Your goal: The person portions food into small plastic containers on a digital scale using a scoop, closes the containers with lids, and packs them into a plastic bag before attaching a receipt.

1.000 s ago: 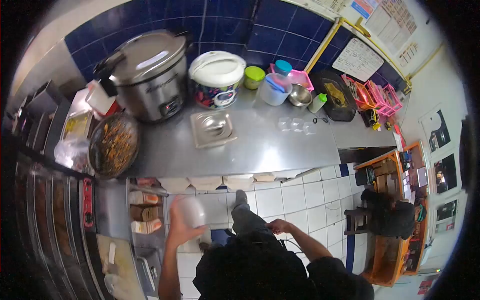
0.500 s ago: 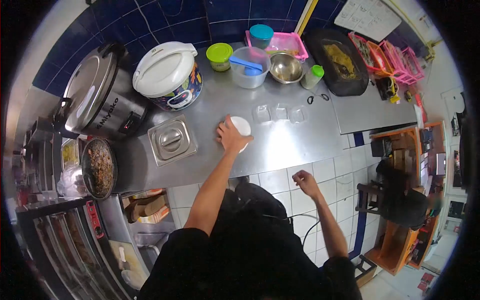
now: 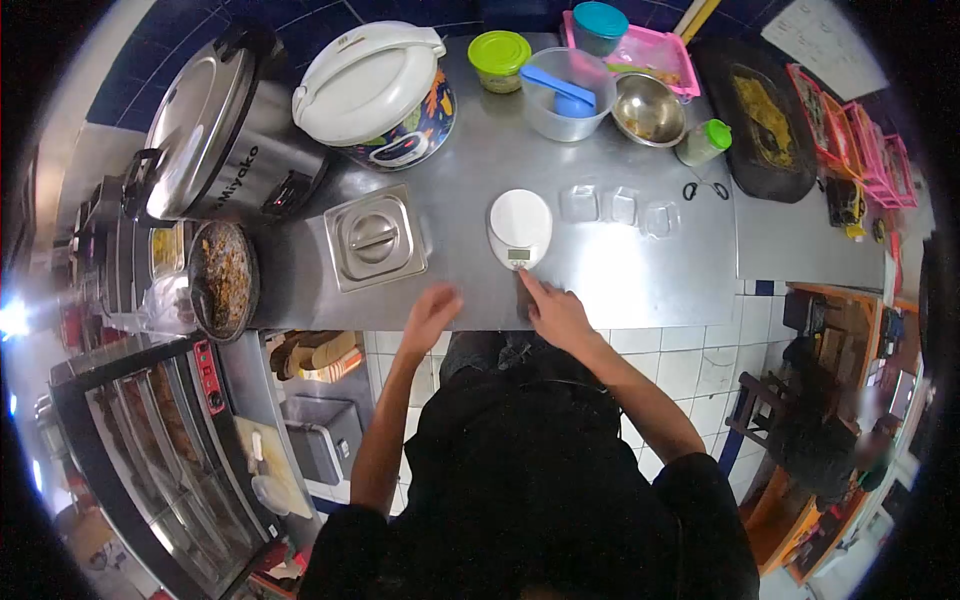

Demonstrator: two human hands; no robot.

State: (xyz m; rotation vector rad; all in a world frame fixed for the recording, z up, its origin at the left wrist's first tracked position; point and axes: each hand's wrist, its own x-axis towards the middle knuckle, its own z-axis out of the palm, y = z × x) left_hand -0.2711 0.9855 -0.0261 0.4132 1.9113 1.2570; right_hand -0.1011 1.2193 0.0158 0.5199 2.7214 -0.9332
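A white kitchen scale (image 3: 521, 218) with a round top and a small display lies on the steel counter. My right hand (image 3: 560, 316) is at its front edge, index finger stretched out to the buttons below the display, holding nothing. My left hand (image 3: 434, 312) hovers near the counter's front edge, left of the scale; motion blurs its fingers. Left of the scale is a steel pan with a lid (image 3: 375, 240). Several small clear plastic containers (image 3: 622, 206) stand in a row to its right.
A rice cooker (image 3: 235, 150) and a patterned white-lidded cooker (image 3: 375, 90) stand at the back left. Behind the scale are a green-lidded tub (image 3: 499, 60), a clear tub with a blue scoop (image 3: 566, 95) and a steel bowl (image 3: 648, 108). A person (image 3: 815, 440) is far right.
My left hand has let go of the scale and drawn back toward the counter's front edge. My right hand has come up to the scale's buttons. The camera view has shifted.
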